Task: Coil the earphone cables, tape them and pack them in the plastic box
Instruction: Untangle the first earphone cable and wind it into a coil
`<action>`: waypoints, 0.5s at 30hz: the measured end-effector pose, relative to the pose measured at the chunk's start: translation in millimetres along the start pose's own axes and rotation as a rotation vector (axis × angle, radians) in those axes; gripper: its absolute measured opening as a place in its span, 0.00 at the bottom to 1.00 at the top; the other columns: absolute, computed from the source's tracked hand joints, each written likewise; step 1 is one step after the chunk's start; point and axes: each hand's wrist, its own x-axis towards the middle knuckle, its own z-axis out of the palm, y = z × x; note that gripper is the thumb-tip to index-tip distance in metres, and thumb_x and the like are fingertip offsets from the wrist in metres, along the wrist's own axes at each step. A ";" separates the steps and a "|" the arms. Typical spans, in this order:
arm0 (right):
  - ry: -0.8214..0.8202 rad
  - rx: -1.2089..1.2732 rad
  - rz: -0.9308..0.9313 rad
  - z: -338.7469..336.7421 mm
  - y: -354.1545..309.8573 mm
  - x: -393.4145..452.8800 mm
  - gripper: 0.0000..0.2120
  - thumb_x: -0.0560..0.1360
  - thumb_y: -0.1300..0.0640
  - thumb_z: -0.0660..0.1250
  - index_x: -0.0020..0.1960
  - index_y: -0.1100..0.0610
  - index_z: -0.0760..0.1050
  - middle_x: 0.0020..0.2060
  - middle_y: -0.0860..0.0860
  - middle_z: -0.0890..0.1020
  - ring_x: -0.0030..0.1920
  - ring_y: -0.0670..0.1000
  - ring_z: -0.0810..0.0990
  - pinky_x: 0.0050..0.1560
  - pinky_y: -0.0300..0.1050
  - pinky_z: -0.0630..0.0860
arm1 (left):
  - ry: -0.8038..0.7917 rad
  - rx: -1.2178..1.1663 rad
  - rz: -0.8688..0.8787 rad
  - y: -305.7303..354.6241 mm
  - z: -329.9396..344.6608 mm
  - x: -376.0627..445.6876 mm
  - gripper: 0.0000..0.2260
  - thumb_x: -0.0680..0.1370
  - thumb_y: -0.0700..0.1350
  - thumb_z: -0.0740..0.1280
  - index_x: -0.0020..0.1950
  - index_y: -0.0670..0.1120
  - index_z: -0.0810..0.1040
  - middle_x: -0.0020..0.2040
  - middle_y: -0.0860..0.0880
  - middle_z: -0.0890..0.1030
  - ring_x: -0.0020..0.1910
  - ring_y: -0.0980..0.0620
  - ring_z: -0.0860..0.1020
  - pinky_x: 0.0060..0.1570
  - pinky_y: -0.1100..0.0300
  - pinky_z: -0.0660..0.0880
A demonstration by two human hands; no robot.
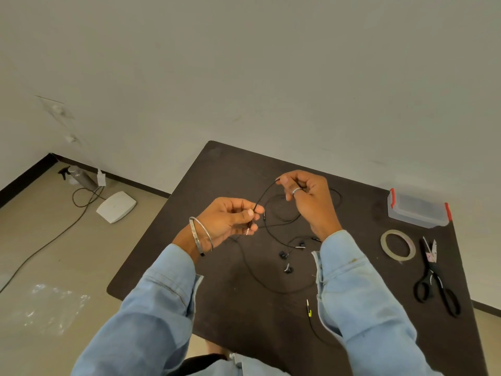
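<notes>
A thin black earphone cable (264, 195) stretches between my hands above the dark table (222, 302). My left hand (230, 218) pinches its jack end; my right hand (306, 196) pinches the cable higher up. The rest of it loops down onto the table, with black earbuds (284, 255) lying below my hands. A second cable's plug with a yellow tag (309, 310) lies near my right sleeve. The clear plastic box (418, 211) with red clips stands closed at the far right. A tape roll (398, 244) lies in front of it.
Black scissors (436, 283) lie at the table's right edge beside the tape. On the floor to the left are a spray bottle (81, 176), a white flat device (116, 206) with a cord, and a clear plastic bag (51, 308). A wall rises behind the table.
</notes>
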 end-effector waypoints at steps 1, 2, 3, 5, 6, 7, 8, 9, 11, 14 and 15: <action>0.001 0.008 0.013 -0.8 2.0 0.2 0.08 0.78 0.59 0.64 0.47 0.58 0.82 0.28 0.51 0.77 0.32 0.43 0.75 0.41 0.34 0.75 | 0.014 -0.021 -0.004 -0.4 1.4 -0.1 0.08 0.76 0.35 0.63 0.51 0.39 0.81 0.41 0.44 0.81 0.36 0.50 0.80 0.40 0.57 0.81; -0.004 0.015 0.026 -1.6 4.1 -0.1 0.08 0.79 0.59 0.64 0.47 0.59 0.81 0.28 0.51 0.77 0.31 0.41 0.75 0.39 0.32 0.73 | 0.017 -0.042 -0.009 -0.4 2.7 -0.4 0.07 0.76 0.35 0.64 0.51 0.39 0.81 0.41 0.44 0.81 0.36 0.50 0.80 0.39 0.57 0.81; -0.011 0.018 0.040 -1.9 6.1 -0.3 0.09 0.79 0.60 0.63 0.48 0.61 0.81 0.29 0.51 0.77 0.31 0.39 0.76 0.38 0.30 0.72 | 0.012 -0.065 -0.015 -0.4 3.4 -0.5 0.07 0.76 0.35 0.64 0.50 0.39 0.81 0.42 0.43 0.81 0.37 0.50 0.80 0.38 0.57 0.80; -0.029 0.015 0.069 -1.2 10.6 -0.2 0.09 0.79 0.60 0.63 0.47 0.63 0.80 0.30 0.52 0.78 0.34 0.37 0.77 0.37 0.29 0.71 | 0.002 -0.105 -0.022 -0.1 4.8 -0.5 0.07 0.76 0.35 0.64 0.50 0.39 0.80 0.45 0.41 0.82 0.40 0.48 0.81 0.39 0.58 0.80; -0.040 0.009 0.083 -0.5 12.9 0.0 0.09 0.79 0.60 0.62 0.47 0.63 0.80 0.30 0.51 0.78 0.34 0.38 0.77 0.37 0.30 0.70 | 0.006 -0.116 -0.025 0.1 5.7 -0.2 0.07 0.76 0.35 0.63 0.50 0.39 0.80 0.46 0.41 0.83 0.42 0.48 0.82 0.39 0.58 0.80; -0.053 0.000 0.095 0.3 15.6 0.4 0.09 0.79 0.59 0.62 0.47 0.61 0.81 0.30 0.50 0.79 0.33 0.40 0.76 0.37 0.32 0.70 | 0.011 -0.127 -0.025 0.6 7.0 0.1 0.07 0.77 0.34 0.63 0.51 0.39 0.80 0.45 0.42 0.84 0.43 0.47 0.83 0.39 0.59 0.80; -0.065 -0.009 0.104 0.9 18.0 0.7 0.10 0.80 0.58 0.62 0.47 0.58 0.81 0.29 0.49 0.79 0.31 0.44 0.74 0.35 0.37 0.70 | 0.012 -0.143 -0.023 1.3 8.7 0.5 0.07 0.76 0.34 0.63 0.51 0.39 0.80 0.44 0.42 0.84 0.43 0.47 0.83 0.39 0.59 0.80; -0.073 -0.022 0.112 1.4 21.1 1.8 0.10 0.80 0.57 0.62 0.47 0.56 0.81 0.29 0.48 0.79 0.30 0.49 0.72 0.34 0.40 0.70 | 0.009 -0.167 -0.018 2.1 10.4 1.0 0.08 0.76 0.34 0.63 0.51 0.39 0.80 0.43 0.43 0.84 0.42 0.47 0.83 0.39 0.60 0.80; -0.095 -0.045 0.119 3.6 25.6 4.0 0.11 0.80 0.57 0.60 0.47 0.56 0.81 0.30 0.49 0.80 0.30 0.52 0.72 0.34 0.43 0.70 | -0.006 -0.235 0.000 5.2 14.7 2.2 0.08 0.76 0.34 0.63 0.52 0.38 0.80 0.40 0.43 0.83 0.39 0.49 0.83 0.38 0.60 0.80; -0.172 -0.079 0.113 16.4 26.3 1.3 0.11 0.79 0.64 0.60 0.46 0.57 0.80 0.32 0.49 0.80 0.31 0.43 0.75 0.36 0.37 0.71 | -0.029 -0.362 0.066 10.8 22.2 5.0 0.10 0.77 0.32 0.60 0.55 0.37 0.78 0.43 0.42 0.84 0.41 0.48 0.83 0.40 0.60 0.80; -0.209 -0.091 0.118 22.9 27.1 -1.4 0.12 0.77 0.68 0.60 0.43 0.57 0.79 0.31 0.46 0.80 0.31 0.40 0.76 0.36 0.36 0.71 | -0.035 -0.411 0.087 12.3 24.3 6.4 0.11 0.77 0.32 0.60 0.56 0.37 0.78 0.45 0.41 0.84 0.42 0.48 0.83 0.41 0.59 0.81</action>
